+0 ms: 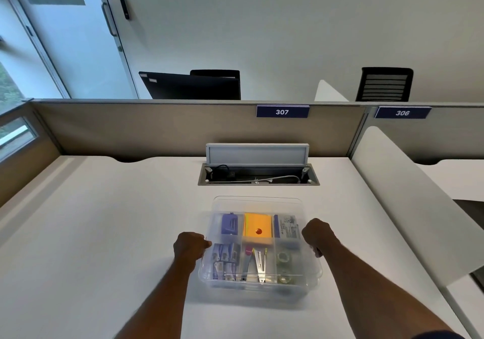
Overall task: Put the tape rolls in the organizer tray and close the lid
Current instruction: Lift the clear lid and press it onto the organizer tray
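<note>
The tape rolls [284,265] already lie in the tray [262,290] — two clear rolls in the near right compartment, one behind the other. The tray sits on the desk [104,234] just in front of the person, with the open cable hatch [258,175] beyond it. So the loading looks done, and the step in hand is the lid [258,202].

The clear lid appears to lie over the tray, its far edge showing past the back compartments; whether it is fully seated cannot be told, since the plastic is see-through and the picture is a little blurred. The left hand [190,247] is at the tray's left edge, fingers curled in and closed on the rim. The right hand [318,236] is at the right edge, fingers curled down over the rim in the same way — both seem to grip or press the sides.

The next move, by this reading, calls for even downward pressure on both sides until the lid catches, then a check along the near and far edges. If one side goes down first the lid may tilt and pop up on the other.
</note>
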Demonstrator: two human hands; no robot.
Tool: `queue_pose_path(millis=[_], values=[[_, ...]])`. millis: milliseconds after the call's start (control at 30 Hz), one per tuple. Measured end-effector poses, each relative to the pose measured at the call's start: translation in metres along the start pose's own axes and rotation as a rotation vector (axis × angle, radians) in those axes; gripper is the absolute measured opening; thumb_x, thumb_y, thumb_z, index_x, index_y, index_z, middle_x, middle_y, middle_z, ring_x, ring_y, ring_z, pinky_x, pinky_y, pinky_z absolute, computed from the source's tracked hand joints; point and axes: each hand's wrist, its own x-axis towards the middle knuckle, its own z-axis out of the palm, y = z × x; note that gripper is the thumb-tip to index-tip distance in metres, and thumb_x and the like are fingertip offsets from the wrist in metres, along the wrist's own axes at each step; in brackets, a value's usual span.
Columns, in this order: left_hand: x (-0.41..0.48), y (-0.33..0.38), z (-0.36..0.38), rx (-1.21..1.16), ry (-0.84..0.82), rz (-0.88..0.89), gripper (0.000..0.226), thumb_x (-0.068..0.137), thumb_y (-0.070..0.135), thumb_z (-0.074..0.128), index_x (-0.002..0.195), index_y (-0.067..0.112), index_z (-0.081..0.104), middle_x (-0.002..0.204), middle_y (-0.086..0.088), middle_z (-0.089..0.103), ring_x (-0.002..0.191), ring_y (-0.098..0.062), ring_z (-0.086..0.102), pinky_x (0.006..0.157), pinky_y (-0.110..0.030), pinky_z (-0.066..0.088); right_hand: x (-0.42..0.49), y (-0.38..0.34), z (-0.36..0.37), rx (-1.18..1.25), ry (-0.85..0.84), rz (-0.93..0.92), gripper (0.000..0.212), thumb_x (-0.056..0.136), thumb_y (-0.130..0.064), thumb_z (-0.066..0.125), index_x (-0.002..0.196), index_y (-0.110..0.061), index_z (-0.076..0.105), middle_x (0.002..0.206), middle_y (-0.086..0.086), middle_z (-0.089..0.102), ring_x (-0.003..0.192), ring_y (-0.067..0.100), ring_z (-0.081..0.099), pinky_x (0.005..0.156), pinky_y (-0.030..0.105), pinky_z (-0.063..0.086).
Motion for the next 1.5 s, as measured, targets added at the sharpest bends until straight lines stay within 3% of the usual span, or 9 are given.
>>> queue_pose_path(millis=[167,300,433,533,600,700,900,1233,1500], values=[[0.003,-0.004,0.004,-0.034,-0.011,-0.007,0.009,0.081,0.010,0.071,0.085,0.001,0.071,0.090,-0.019,0.071,0.085,-0.034,0.067,0.088,-0.043,0.054,-0.008,0.008,0.004,-0.040,-0.044,-0.057,0.015,0.080,-0.009,0.045,0.066,-0.010,0.050,0.082,0.016,0.058,0.065,0.026,0.052,0.057,0.029,0.043],[0.004,-0.007,0.004,-0.220,-0.064,-0.078,0.025,0.084,0.000,0.060,0.108,0.003,0.066,0.110,-0.016,0.069,0.086,-0.025,0.063,0.083,-0.037,0.056,-0.013,0.014,0.004,-0.055,-0.066,-0.096,0.015,0.082,-0.006,0.045,0.091,-0.007,0.057,0.089,0.017,0.063,0.065,0.031,0.061,0.044,0.030,0.049],[-0.005,-0.017,0.009,-0.237,-0.018,-0.038,0.013,0.085,0.007,0.063,0.085,-0.005,0.067,0.094,-0.027,0.069,0.086,-0.043,0.065,0.080,-0.046,0.053,-0.014,0.018,0.005,-0.024,-0.084,-0.071,0.022,0.086,-0.004,0.044,0.101,-0.001,0.060,0.100,0.023,0.068,0.080,0.039,0.071,0.056,0.039,0.059],[-0.010,-0.029,0.018,-0.293,-0.049,-0.012,0.035,0.092,0.013,0.058,0.059,0.002,0.056,0.070,-0.022,0.057,0.068,-0.034,0.053,0.070,-0.043,0.042,-0.015,0.023,0.010,0.027,-0.106,-0.054,0.011,0.091,-0.004,0.044,0.089,-0.003,0.055,0.102,0.026,0.069,0.090,0.042,0.071,0.064,0.041,0.060],[-0.014,-0.032,0.023,-0.291,-0.051,0.025,0.032,0.096,0.015,0.050,0.069,0.000,0.057,0.074,-0.018,0.058,0.070,-0.030,0.052,0.073,-0.043,0.045,-0.014,0.028,0.015,0.030,-0.078,-0.131,0.012,0.096,-0.008,0.041,0.092,-0.006,0.053,0.115,0.026,0.064,0.101,0.040,0.067,0.082,0.043,0.058],[-0.022,-0.035,0.030,-0.223,0.017,0.089,0.028,0.098,0.020,0.044,0.098,-0.001,0.063,0.100,-0.020,0.066,0.091,-0.033,0.060,0.088,-0.040,0.046,-0.015,0.036,0.024,0.019,0.011,-0.196,0.013,0.100,-0.017,0.037,0.094,-0.011,0.046,0.121,0.023,0.060,0.108,0.038,0.062,0.089,0.038,0.051],[-0.029,-0.044,0.042,-0.102,0.141,0.209,0.032,0.101,0.017,0.035,0.114,-0.001,0.058,0.118,-0.024,0.064,0.109,-0.038,0.058,0.096,-0.043,0.044,-0.015,0.045,0.042,0.084,0.108,-0.192,0.034,0.102,-0.027,0.027,0.115,-0.004,0.048,0.118,0.027,0.062,0.108,0.043,0.059,0.090,0.040,0.047],[-0.025,-0.048,0.046,-0.090,0.173,0.270,0.032,0.101,0.017,0.032,0.112,0.000,0.057,0.113,-0.024,0.064,0.104,-0.039,0.058,0.089,-0.039,0.043,-0.015,0.053,0.059,0.121,0.311,-0.220,0.036,0.102,-0.031,0.027,0.109,-0.011,0.055,0.102,0.021,0.068,0.093,0.041,0.064,0.083,0.041,0.053],[-0.024,-0.050,0.046,-0.111,0.165,0.279,0.032,0.101,0.016,0.033,0.114,0.001,0.058,0.113,-0.022,0.064,0.104,-0.037,0.059,0.085,-0.032,0.041,-0.017,0.055,0.066,0.092,0.502,-0.280,0.028,0.100,-0.023,0.041,0.090,-0.005,0.060,0.079,0.020,0.070,0.073,0.041,0.068,0.062,0.032,0.052]])
